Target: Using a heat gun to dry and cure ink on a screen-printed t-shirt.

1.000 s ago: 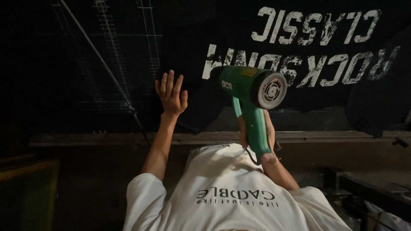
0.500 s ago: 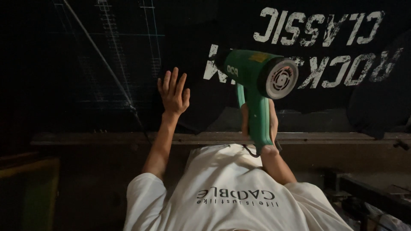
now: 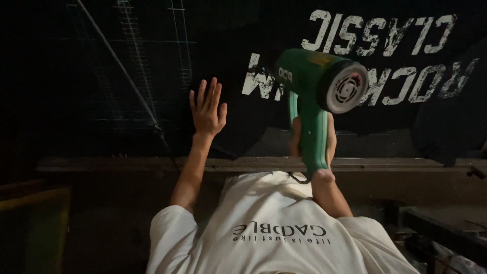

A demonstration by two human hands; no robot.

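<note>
My left hand [image 3: 207,109] lies flat with fingers spread on a black garment [image 3: 243,30] with large white print, stretched over a dark surface. My right hand [image 3: 328,147] grips the handle of a green heat gun [image 3: 309,76]. The gun is held above the garment to the right of my left hand. Its round vented rear end faces the camera and its nozzle points away at the fabric, over the white print. My white T-shirt [image 3: 274,228] fills the lower middle of the view.
A worn ledge [image 3: 127,165] runs across below the garment. A thin pale rod [image 3: 122,66] crosses the dark surface diagonally on the left. A dim yellowish object [image 3: 45,223] sits at lower left, dark clutter [image 3: 446,228] at lower right.
The heat gun has moved to the right and slightly up over the white print. My left hand has stayed flat on the fabric, nearly in place.
</note>
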